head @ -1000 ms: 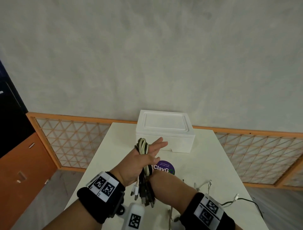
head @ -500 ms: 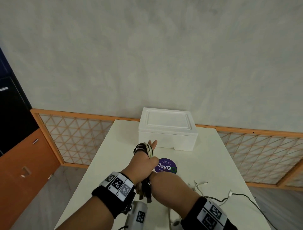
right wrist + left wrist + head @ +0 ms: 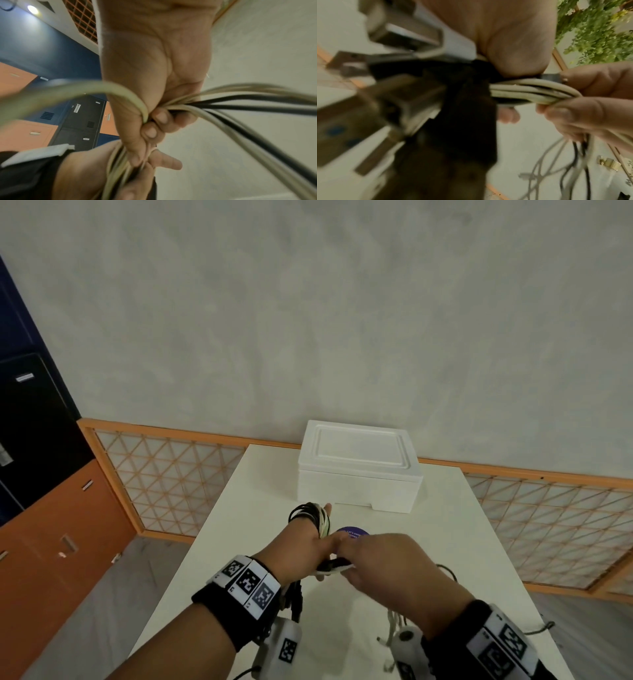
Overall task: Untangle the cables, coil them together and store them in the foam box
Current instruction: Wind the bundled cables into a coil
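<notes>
A bundle of black and cream cables (image 3: 314, 517) is wound in loops round my left hand (image 3: 303, 544), whose fingers point straight toward the box. Several plug ends (image 3: 296, 597) hang under that wrist. My right hand (image 3: 378, 563) sits just right of it and grips the running strands (image 3: 240, 104) in a fist, right at the left palm (image 3: 82, 170). In the left wrist view the right fingers (image 3: 590, 105) pinch the cream strands (image 3: 530, 92). The white foam box (image 3: 358, 470) stands at the table's far end with its lid on.
The white table (image 3: 246, 529) carries a round purple sticker (image 3: 352, 534) between the hands and the box. Loose cable tails (image 3: 544, 626) trail on the table near right. An orange lattice railing (image 3: 171, 474) lies beyond the table; orange and black lockers stand left.
My right hand has come from under the left hand round to its near right side, bringing the strands with it. Both hands now sit closer to me, further from the box.
</notes>
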`<state>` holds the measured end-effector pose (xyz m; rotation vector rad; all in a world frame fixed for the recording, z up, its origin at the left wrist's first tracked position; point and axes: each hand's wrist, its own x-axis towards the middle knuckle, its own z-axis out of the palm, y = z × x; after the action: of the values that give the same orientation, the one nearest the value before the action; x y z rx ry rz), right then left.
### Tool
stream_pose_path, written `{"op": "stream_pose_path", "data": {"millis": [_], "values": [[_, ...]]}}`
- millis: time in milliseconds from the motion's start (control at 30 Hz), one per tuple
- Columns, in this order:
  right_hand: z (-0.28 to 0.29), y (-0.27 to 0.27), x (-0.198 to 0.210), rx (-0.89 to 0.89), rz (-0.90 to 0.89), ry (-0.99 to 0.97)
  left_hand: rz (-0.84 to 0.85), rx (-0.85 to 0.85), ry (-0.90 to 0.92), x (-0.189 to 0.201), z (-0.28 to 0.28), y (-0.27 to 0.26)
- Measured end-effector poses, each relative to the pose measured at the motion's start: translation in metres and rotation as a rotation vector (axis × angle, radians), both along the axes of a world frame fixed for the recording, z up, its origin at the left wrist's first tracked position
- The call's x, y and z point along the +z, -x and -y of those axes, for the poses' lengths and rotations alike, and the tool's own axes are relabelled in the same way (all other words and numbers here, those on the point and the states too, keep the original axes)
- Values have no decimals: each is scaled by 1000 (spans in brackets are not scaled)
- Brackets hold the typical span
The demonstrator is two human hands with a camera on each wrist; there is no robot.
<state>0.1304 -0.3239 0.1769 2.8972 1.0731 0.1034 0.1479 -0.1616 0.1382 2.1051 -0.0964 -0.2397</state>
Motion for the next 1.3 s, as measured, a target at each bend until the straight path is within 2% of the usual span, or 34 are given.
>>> {"op": "stream_pose_path", "data": {"millis": [67,200,300,400,500,600,733,833,1000,1100,1200,1300], "values": [[5,-3,5,67,131,-28,2,-30,98,7,0,6],[15,-11,9,291,344,-114,1,-252,322,26,2,23],[21,-15,19,348,428,-135,-34,-336,284,33,4,28],[23,-16,27,375,484,-259,-31,-383,265,34,4,29],[22,-16,28,381,530,-398,4,-388,255,40,7,33],[23,-16,25,377,531,-465,75,-346,152,41,11,34],[26,-17,22,414,576,-423,238,-294,1,40,15,31],[28,-18,24,436,598,-410,335,-272,-15,39,18,29],[23,-18,11,273,488,-433,388,-160,-45,34,7,4],[20,-19,-1,235,411,-422,438,-206,-151,31,7,3],[21,-19,2,298,457,-347,350,-216,-142,27,9,10],[23,-21,11,392,535,-331,206,-206,-26,25,10,15]]}}
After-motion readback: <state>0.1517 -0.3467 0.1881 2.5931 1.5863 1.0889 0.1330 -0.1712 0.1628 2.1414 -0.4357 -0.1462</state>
